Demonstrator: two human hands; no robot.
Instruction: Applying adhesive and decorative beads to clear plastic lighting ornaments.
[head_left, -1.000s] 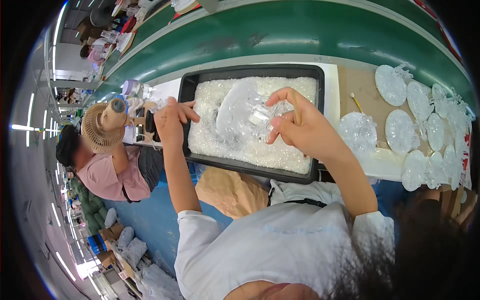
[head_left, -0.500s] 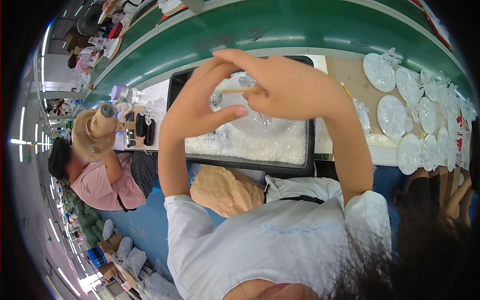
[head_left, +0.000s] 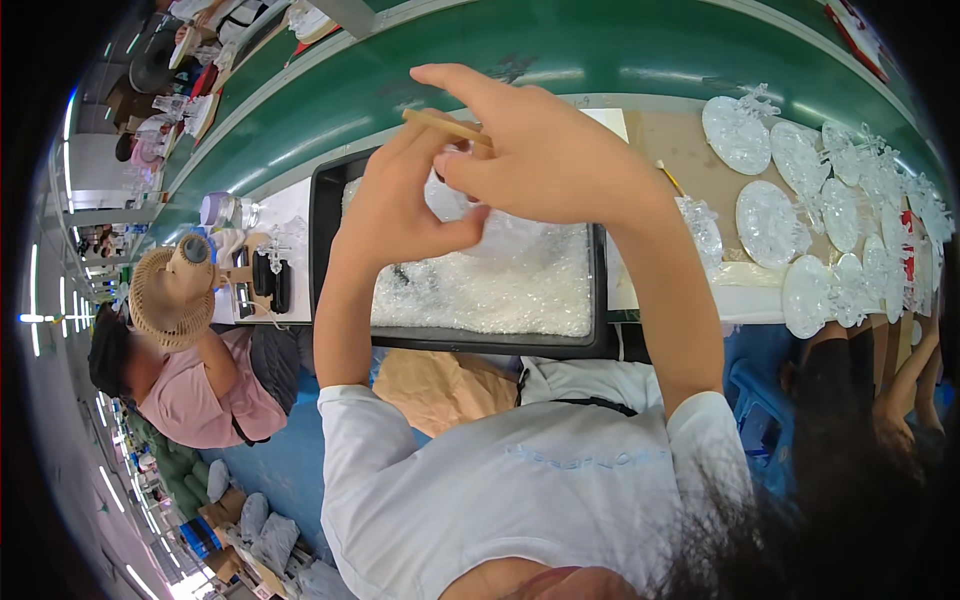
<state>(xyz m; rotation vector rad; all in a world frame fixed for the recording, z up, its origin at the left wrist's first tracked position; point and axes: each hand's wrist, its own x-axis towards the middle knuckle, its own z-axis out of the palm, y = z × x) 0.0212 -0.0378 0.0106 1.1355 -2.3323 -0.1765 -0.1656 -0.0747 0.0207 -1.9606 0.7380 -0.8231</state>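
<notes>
Both my hands are raised over a black tray filled with clear, glittering beads. Curled around a translucent disc, my left hand has its thumb toward the near side; the disc's far part is hidden by the hands. My right hand pinches a thin tan stick, its index finger stretched out to the left. The stick crosses above the left fingers, and its working end is hidden in the right hand.
Several clear discs with sparkly ornaments lie on brown board at the right. A thin yellow stick rests right of the tray. A tan fan, a lidded jar and a seated person are at the left.
My view has shifted, so the tray appears farther left. The right hand has risen with the stick, which now slants. Both hands stay close together over the tray.
</notes>
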